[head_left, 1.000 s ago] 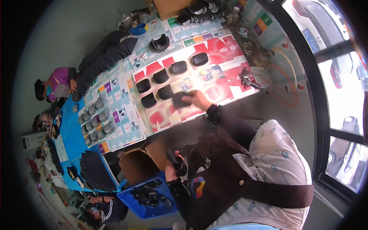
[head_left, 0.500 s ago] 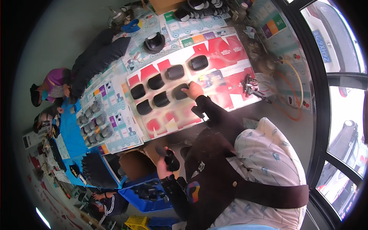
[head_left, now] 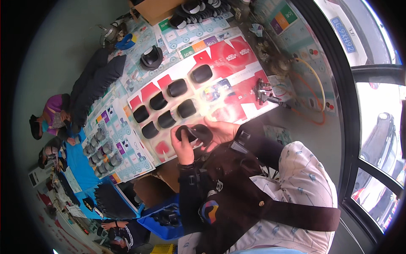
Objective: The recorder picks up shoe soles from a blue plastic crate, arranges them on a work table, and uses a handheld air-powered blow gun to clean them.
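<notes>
In front of my body, at the near edge of a red and white board (head_left: 249, 106), both hands are together around dark curved pieces. My left hand (head_left: 182, 146) has its fingers closed on a black curved piece (head_left: 185, 132). My right hand (head_left: 220, 132), palm turned up, grips a black cupped piece (head_left: 202, 133) between thumb and fingers. The two pieces overlap, so their exact border is hard to make out. Just beyond my hands, several black curved pieces lie in two rows on the board, the closest being a smooth one (head_left: 186, 108).
A spray gun (head_left: 264, 93) lies at the board's right end, with an orange hose (head_left: 311, 116). Grey pieces (head_left: 99, 152) stand in rows at left. A blue crate (head_left: 163, 226) with black pieces sits below the table. Other people work at far left, one person (head_left: 55, 112) in purple.
My right hand has let go of a black piece on the board and drawn back toward me. My left hand has risen from below the table edge to meet it. The view has shifted.
</notes>
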The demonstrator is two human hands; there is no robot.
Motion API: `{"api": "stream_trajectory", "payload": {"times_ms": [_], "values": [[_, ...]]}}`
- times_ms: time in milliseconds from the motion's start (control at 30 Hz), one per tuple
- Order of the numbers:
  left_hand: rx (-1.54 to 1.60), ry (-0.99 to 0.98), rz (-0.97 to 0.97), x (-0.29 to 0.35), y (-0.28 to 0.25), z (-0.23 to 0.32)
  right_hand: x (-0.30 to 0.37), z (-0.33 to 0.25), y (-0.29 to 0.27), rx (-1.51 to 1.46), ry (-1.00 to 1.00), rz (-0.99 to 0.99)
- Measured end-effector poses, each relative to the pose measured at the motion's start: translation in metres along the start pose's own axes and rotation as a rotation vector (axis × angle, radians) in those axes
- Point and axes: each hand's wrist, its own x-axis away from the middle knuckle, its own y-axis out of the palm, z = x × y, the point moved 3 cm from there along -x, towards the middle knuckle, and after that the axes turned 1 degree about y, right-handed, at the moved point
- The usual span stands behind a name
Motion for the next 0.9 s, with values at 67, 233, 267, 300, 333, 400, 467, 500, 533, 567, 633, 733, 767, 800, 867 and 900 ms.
{"api": "stream_trajectory", "payload": {"times_ms": [67, 233, 267, 300, 333, 400, 467, 500, 533, 567, 633, 733, 767, 800, 867, 900], "values": [[-0.079, 0.022, -0.106, -0.003, 0.005, 0.008, 0.003, -0.002, -0.031, 0.287, -0.023, 0.219], [0.109, -0.133, 0.255, -0.008, -0.048, -0.021, 0.036, -0.062, -0.072, 0.596, -0.504, 0.844], [0.202, -0.197, 0.331, -0.008, -0.062, -0.025, 0.052, -0.082, -0.103, 0.782, -0.594, 1.066], [0.253, -0.288, 0.322, -0.002, -0.096, -0.040, 0.053, -0.095, -0.110, 0.880, -0.748, 1.184], [0.309, -0.380, 0.293, 0.003, -0.120, -0.051, 0.055, -0.108, -0.134, 0.905, -0.812, 1.250], [0.412, -0.422, 0.247, 0.015, -0.127, -0.048, 0.054, -0.122, -0.169, 1.096, -0.674, 1.412], [0.380, -0.461, 0.256, 0.041, -0.155, -0.047, 0.036, -0.126, -0.157, 1.125, -0.639, 1.444], [0.328, -0.474, 0.287, 0.052, -0.160, -0.041, 0.030, -0.126, -0.160, 1.147, -0.609, 1.486], [0.330, -0.473, 0.300, 0.059, -0.164, -0.040, 0.027, -0.127, -0.163, 1.152, -0.598, 1.477], [0.294, -0.457, 0.303, 0.066, -0.168, -0.038, 0.027, -0.129, -0.164, 1.246, -0.606, 1.524], [0.254, -0.396, 0.293, 0.084, -0.174, -0.031, 0.019, -0.126, -0.153, 1.452, -0.591, 1.617], [-0.093, -0.273, 0.213, 0.084, -0.163, -0.024, 0.016, -0.110, -0.092, 1.770, -0.757, 1.754], [-0.118, -0.169, 0.163, 0.083, -0.157, -0.018, -0.001, -0.104, -0.047, 1.647, -0.526, 1.524], [-0.145, -0.067, 0.101, 0.081, -0.148, -0.012, -0.016, -0.092, -0.017, 1.510, -0.306, 1.307], [-0.113, 0.057, -0.027, 0.065, -0.132, -0.007, -0.050, -0.036, -0.035, 0.855, -0.071, 0.724], [-0.188, 0.075, -0.054, 0.061, -0.126, -0.006, -0.063, -0.013, -0.030, 0.846, 0.098, 0.586]]}}
